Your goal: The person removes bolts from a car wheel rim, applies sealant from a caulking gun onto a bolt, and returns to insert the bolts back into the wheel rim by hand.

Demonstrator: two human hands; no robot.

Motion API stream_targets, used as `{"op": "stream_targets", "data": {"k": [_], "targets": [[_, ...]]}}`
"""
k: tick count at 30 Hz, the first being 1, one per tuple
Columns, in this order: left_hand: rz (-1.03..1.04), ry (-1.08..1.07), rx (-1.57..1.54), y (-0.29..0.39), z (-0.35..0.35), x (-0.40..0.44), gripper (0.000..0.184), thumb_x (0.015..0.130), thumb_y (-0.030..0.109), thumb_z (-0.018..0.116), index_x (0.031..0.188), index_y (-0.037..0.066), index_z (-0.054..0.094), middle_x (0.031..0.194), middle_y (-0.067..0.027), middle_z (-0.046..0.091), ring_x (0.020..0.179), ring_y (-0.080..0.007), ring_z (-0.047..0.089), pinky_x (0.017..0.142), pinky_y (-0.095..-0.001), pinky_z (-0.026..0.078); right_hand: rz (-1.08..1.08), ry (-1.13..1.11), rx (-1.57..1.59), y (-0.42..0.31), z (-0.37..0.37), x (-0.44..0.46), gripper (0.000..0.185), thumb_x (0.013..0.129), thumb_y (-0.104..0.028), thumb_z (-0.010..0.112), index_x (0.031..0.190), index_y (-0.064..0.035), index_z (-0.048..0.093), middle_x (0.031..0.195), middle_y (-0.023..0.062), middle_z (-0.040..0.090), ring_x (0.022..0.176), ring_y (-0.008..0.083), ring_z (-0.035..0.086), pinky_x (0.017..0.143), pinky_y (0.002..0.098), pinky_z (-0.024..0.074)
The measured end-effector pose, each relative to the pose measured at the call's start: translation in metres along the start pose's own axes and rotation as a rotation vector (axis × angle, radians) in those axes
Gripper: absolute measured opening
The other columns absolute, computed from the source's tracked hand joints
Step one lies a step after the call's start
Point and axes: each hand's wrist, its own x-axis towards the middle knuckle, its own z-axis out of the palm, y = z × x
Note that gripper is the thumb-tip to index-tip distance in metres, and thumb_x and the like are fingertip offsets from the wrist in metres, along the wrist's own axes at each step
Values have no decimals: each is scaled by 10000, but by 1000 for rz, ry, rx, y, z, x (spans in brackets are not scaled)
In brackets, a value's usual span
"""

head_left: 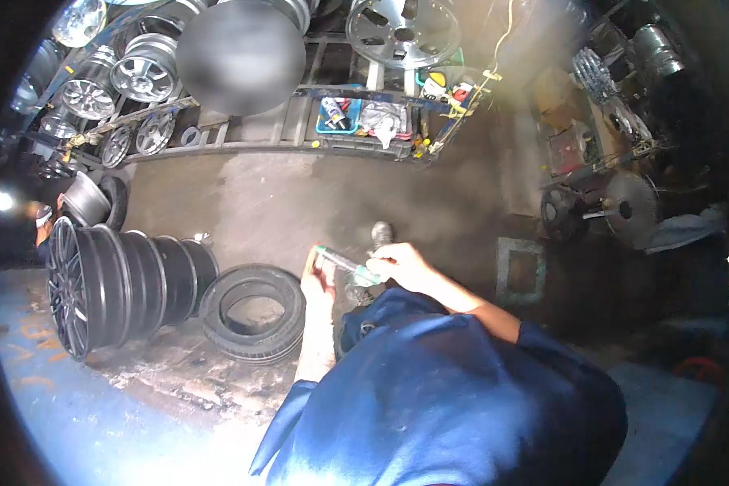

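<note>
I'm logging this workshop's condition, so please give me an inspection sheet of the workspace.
Surface: grey-brown floor, blotchy near the tyre.
Job's things: slim green-and-clear object between the hands; what it is cannot be told.
Clutter: tyre flat on the floor; black wheels in a row on their sides; blue basket holding a spray can.
Grip: left hand at the object's upper end, closure unclear; right hand curled at its lower end.
Cables: pale cord hanging at upper right, perhaps not electrical.
Surroundings: rack ahead, silver wheels, another person at left.
</note>
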Motion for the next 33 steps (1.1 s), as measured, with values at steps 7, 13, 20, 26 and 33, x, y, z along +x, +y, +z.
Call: {"op": "stream_targets", "data": {"k": [7,13,20,26,33], "targets": [[-123,-30,-317,-11,31,-10,123,1000,191,385,965,123,481,780,-61,530,639,-198,486,640,-377,465,31,87,-144,-2,12,-51,203,904,-205,632,868,-9,667,716,67,583,667,120,528,621,304,432],[-146,58,-189,-33,59,-2,159,988,206,340,915,146,468,649,-4,434,479,-150,375,549,-341,382,-459,-120,-616,-18,-7,-70,140,901,-186,584,900,-53,627,835,101,544,743,300,573,680,409,476],[-142,-37,-128,-63,91,16,153,987,211,362,899,142,467,639,-18,453,466,-175,388,564,-352,384,-362,219,-558,22,-57,-100,203,887,-113,631,1085,-77,651,869,96,598,752,250,602,689,351,504],[43,-13,-216,-80,149,-12,188,980,259,415,847,144,483,584,-4,404,445,-182,357,597,-347,374,271,27,986,125,-60,-125,573,959,-320,599,1417,-63,371,1137,140,607,926,226,649,802,348,545],[98,-276,-30,-102,208,-113,230,1006,329,411,960,123,504,567,0,367,424,-154,332,590,-328,384,415,146,1754,30,-51,-47,370,926,-317,593,1153,-47,480,1035,164,582,1003,288,582,876,392,494]]}}
